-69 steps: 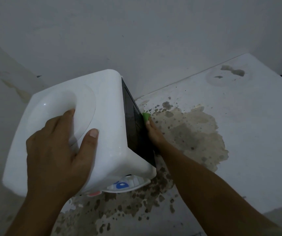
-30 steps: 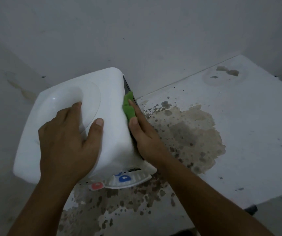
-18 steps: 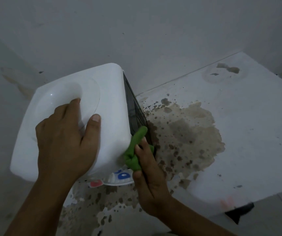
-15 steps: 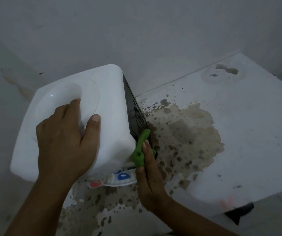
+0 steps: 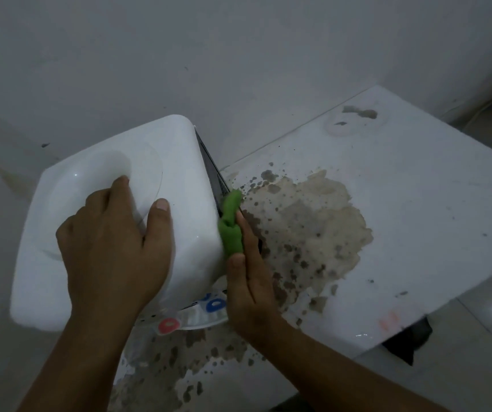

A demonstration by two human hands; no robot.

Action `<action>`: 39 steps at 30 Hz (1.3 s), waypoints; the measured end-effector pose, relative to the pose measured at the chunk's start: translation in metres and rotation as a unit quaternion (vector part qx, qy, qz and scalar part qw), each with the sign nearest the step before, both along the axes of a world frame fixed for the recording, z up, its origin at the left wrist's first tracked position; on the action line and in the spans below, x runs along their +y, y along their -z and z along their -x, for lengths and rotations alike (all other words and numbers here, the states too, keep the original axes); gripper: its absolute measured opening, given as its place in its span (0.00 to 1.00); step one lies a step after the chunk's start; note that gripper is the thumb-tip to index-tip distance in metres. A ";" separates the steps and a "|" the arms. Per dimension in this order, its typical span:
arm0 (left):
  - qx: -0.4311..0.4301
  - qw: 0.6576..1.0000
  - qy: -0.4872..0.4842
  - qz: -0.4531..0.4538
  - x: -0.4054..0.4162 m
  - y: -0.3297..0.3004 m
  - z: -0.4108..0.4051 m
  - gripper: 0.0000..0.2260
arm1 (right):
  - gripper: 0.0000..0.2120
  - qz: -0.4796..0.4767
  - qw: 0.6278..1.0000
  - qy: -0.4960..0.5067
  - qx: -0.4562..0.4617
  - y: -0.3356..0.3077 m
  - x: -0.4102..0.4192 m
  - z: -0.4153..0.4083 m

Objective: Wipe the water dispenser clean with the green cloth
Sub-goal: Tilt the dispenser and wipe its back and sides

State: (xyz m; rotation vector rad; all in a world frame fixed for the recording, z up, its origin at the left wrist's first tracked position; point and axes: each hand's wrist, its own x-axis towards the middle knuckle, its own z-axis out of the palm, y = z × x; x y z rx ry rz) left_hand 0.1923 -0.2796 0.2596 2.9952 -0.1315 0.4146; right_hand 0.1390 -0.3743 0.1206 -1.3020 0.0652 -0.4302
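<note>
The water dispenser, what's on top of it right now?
The left hand rests on the water dispenser, fingers in its round top recess. Whatever lies under that palm is covered.

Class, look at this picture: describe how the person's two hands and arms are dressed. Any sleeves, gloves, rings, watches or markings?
Both hands are bare: no gloves on the left hand or the right hand. No rings, watch or bracelet show. Both forearms are uncovered right to the picture's bottom edge, so no sleeves appear. No markings are visible in the dim light. Fingernails are short and unpainted.
</note>
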 end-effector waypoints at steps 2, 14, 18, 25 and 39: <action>0.001 1.000 0.002 -0.002 0.001 0.000 -0.001 0.31 | 0.23 -0.017 0.998 0.003 0.054 0.034 0.003 0.002; 0.015 1.000 0.001 -0.012 0.004 0.002 -0.005 0.32 | 0.20 -0.076 0.951 -0.044 0.297 0.082 -0.013 0.002; 0.020 1.000 0.001 -0.009 0.003 0.002 -0.005 0.32 | 0.22 -0.064 0.984 -0.051 0.156 0.018 -0.012 0.003; 0.015 1.000 0.006 -0.009 0.003 0.001 -0.004 0.32 | 0.24 0.043 0.997 0.055 -0.023 0.010 0.014 0.004; 0.108 0.974 0.100 0.173 0.039 -0.028 0.000 0.31 | 0.25 0.040 0.985 0.050 0.163 0.070 0.031 0.029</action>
